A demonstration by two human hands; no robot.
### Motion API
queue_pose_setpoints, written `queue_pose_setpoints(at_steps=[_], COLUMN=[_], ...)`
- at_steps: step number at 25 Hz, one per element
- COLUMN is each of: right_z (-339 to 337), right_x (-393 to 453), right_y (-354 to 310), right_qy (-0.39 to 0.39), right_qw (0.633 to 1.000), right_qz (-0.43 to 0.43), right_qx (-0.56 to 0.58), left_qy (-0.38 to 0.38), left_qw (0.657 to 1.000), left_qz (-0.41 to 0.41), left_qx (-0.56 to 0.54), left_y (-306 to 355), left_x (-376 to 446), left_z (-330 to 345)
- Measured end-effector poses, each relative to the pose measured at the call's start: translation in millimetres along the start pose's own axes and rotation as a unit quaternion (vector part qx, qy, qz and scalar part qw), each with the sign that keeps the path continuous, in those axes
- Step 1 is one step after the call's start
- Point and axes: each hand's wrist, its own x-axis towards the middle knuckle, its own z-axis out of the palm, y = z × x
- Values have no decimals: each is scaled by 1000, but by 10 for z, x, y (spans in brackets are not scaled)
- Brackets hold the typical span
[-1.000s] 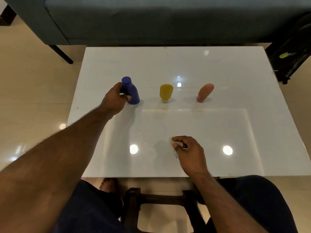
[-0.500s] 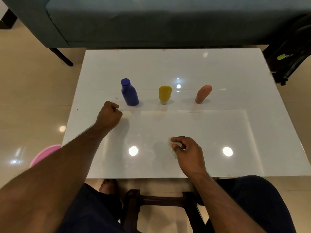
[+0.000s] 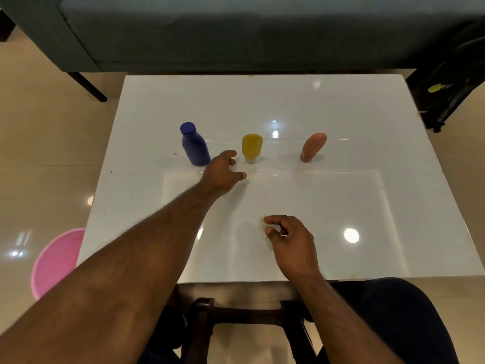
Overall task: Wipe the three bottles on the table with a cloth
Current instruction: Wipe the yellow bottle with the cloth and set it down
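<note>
1. Since half a second ago my left hand [image 3: 221, 171] has swung over from near the left edge of the surface [image 3: 341, 106] toward the middle, and it went from a loose fist to fingers spread.
2. Right now that left hand is open and holding nothing, sitting between the blue bottle [image 3: 194, 145] and the yellow bottle [image 3: 252, 147], a bit nearer me than both. Fingertips are close to the yellow one but I can't tell if they touch it; looks like a small gap.
3. Right hand [image 3: 290, 240] hasn't shifted from its spot near the front edge, and it's got the cloth [image 3: 265, 228] pinched and bunched up in the fingers. Only a pale scrap of it pokes out on the left side of the hand, down against the surface.
4. Bottles are lined up in a row across the middle: blue on the left, standing upright with its cap on; yellow in the centre, standing on its cap; the peach bottle [image 3: 313, 147] on the right, well apart from both hands.
5. Further out: glossy white top with a few ceiling light reflections, a dark sofa [image 3: 236, 32] behind the far edge, a pink tub [image 3: 56, 261] on the floor to my left, and a black bag [image 3: 451, 82] off to the right.
6. My knees in dark trousers show below the front edge.
</note>
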Motion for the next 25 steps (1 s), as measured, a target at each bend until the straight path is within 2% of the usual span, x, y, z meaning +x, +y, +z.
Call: queue_pose_setpoints(at_steps=[5, 8, 13, 17, 19, 22, 25], right_z=[-17, -9, -10, -38, -68, -155, -244], right_x=[14, 29, 37, 46, 68, 64, -73], right_y=[-3, -11, 9, 6, -41, -152, -289], right_qy=[6, 9, 15, 15, 14, 23, 25], right_qw=[1000, 1000, 1000, 999, 994, 968, 966], right_qz=[1, -1, -4, 2, 33, 82, 57], right_qx=[11, 10, 11, 33, 101, 234, 251], left_qy=[33, 34, 29, -35, -83, -141, -174], left_qw=[999, 997, 998, 996, 986, 955, 925], left_qz=[14, 34, 32, 15, -15, -69, -83], left_qx=[-17, -55, -49, -84, -144, -252, -327], left_y=[71, 106, 135, 144, 138, -35, -226], left_x=[228, 332, 390, 152, -183, -797, -1376], left_z=[155, 196, 191, 103, 59, 55, 64])
